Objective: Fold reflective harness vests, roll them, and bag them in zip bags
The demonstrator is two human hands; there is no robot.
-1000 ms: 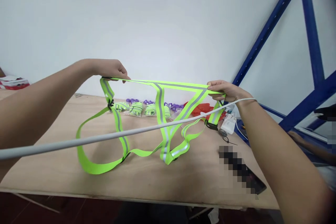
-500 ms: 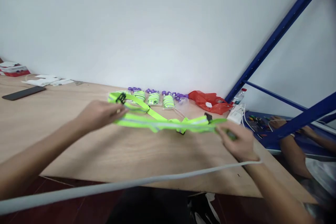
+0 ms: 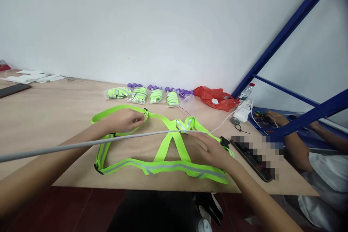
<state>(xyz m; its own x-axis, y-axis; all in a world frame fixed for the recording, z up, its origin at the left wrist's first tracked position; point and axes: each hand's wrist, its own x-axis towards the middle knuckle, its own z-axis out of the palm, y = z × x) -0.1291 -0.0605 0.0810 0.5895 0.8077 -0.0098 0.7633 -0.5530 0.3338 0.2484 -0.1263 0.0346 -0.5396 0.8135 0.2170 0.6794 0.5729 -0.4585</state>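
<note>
A neon yellow reflective vest (image 3: 176, 141) made of straps, with grey stripes and black buckles, lies spread on the wooden table. Over its upper left loop is my left hand (image 3: 126, 119), fingers curled together at the strap by a small black slider. Above the vest's right part, my right hand (image 3: 206, 148) has its fingers stretched out and somewhat apart, gripping nothing. It partly covers the straps near the black buckle (image 3: 225, 142). A pale cable (image 3: 89, 143) runs across the view, in front of my left forearm and close to my right hand.
Bagged folded vests (image 3: 139, 95) stand along the wall beside purple rolls (image 3: 154, 87) and a red plastic bag (image 3: 216, 98). At right lie a phone (image 3: 251, 159) and a bottle (image 3: 247, 92), near a blue metal frame (image 3: 307, 119). A co-worker's hand (image 3: 277, 117) handles small items beyond it.
The vest, stretched in the air between both hands before, now lies spread on the table. My right hand has let go of it and moved left. The phone at right has come into view.
</note>
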